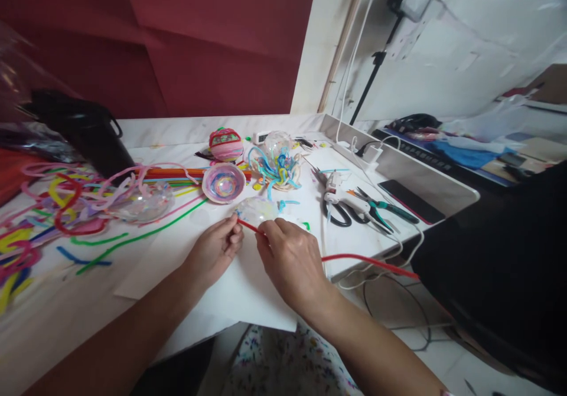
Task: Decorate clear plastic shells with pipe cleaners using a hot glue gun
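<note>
Pinching a red pipe cleaner (354, 260) between both hands, we work at the near middle of the white surface (66, 307). Our left hand (215, 251) has fingertips pressed together on the stem's left end; our right hand (290, 260) is closed over it just beside, and the rest of the stem trails right, past the surface edge. Both hands rest on a white sheet of paper (239, 293). A clear plastic dome (257, 209) sits just beyond the fingertips, touching or nearly touching the stem; we cannot tell which. Further back: a round pink dish (224, 182), a yarn-wrapped ball (225, 143), a cluster of blue curled pipe cleaners (274, 169). To the left, a loose heap of coloured pipe cleaners (57, 207) and a long green one (142, 235). To the right, a glue gun (332, 186), black-handled scissors (336, 214), green-handled pliers (387, 207), a black phone (411, 201). A black jug (84, 130) stands back left.
</note>
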Motion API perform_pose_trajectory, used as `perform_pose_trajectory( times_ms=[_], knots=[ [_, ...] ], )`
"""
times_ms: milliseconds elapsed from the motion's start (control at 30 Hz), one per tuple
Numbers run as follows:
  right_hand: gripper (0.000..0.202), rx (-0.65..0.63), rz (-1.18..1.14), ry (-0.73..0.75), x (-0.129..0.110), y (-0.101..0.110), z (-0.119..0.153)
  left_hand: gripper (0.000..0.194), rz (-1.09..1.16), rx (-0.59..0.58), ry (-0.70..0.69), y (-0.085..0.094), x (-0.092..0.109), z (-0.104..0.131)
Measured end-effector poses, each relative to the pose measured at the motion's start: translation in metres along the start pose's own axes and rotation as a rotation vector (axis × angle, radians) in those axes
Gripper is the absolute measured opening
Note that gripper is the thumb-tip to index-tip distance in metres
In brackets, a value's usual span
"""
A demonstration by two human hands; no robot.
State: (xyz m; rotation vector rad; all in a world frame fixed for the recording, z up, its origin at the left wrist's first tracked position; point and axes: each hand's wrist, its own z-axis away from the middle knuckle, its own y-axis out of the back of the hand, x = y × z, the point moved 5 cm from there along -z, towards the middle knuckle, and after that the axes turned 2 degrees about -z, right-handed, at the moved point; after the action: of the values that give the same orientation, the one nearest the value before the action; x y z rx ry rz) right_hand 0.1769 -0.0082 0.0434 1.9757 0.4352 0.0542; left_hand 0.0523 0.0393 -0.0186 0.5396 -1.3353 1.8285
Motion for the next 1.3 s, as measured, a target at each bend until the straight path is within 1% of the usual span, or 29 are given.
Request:
perform_pose_trajectory(
  times_ms=[100,267,367,567,667,800,967,1100,1300],
  knots=[
    [0.014,0.034,-0.038,0.004,0.004,0.002,0.006,0.04,-0.025,0.007,0.024,0.0,0.002,-0.001],
    [0.018,0.054,-0.105,0.0,0.008,0.002,0.011,0.04,0.011,0.028,0.025,-0.001,0.003,-0.002],
    [0.018,0.039,-0.131,-0.007,0.01,-0.001,0.013,0.04,0.021,0.03,0.036,0.0,0.003,-0.003],
    [0.018,-0.049,-0.167,-0.045,0.017,-0.01,0.012,0.043,0.017,0.005,0.052,0.003,0.004,-0.005],
    [0.018,-0.072,-0.198,-0.054,0.021,-0.015,0.012,0.044,0.004,-0.002,0.075,0.002,0.003,-0.005],
    [0.018,-0.054,-0.222,-0.038,0.024,-0.018,0.012,0.044,0.012,0.012,0.093,0.003,0.004,-0.006],
    [0.017,-0.027,-0.238,-0.007,0.028,-0.018,0.013,0.041,0.075,0.052,0.115,0.002,0.005,-0.005],
    [0.016,-0.026,-0.235,-0.005,0.033,-0.019,0.013,0.039,0.089,0.085,0.163,0.0,0.006,-0.003],
    [0.015,-0.032,-0.252,-0.024,0.04,-0.022,0.012,0.042,0.042,0.062,0.169,0.001,0.006,-0.005]
  ],
)
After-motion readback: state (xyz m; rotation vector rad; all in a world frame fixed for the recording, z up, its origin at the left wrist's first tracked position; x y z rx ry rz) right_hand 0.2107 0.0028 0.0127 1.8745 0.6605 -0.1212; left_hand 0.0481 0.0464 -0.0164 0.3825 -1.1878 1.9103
